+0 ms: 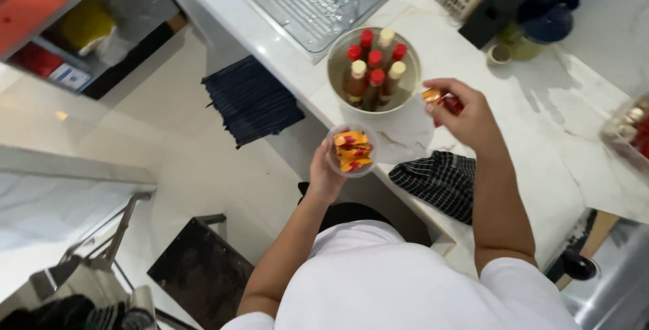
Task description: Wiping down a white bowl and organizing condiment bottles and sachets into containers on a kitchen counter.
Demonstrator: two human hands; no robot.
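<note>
Clear plastic shows at the left hand [326,171]: a small round cup [351,151] of orange-and-red sachets [352,151], gripped from below and from the side, with the fingers curled around its wall. That forearm rises from the person's white shirt [399,283] and tilts a little rightward, holding the cup off the counter's [541,140] near edge, over the gap beside the floor.

Just beyond the cup and slightly right of it stands a metal bowl [374,70] on the counter, packed with upright bottles [373,73] with red and cream caps.

Right of the bowl, the right hand [466,115] hangs above the counter with its wrist bent and its back to the camera. Thumb and forefinger pinch a sachet [433,95] at its left end, and something red, probably more sachets, shows under the other curled fingers. That forearm runs straight back to the shoulder.

Below this hand, near the counter's edge, lies a black checked cloth [439,181]. A dark blue cloth [251,100] hangs well left of the left hand.
</note>
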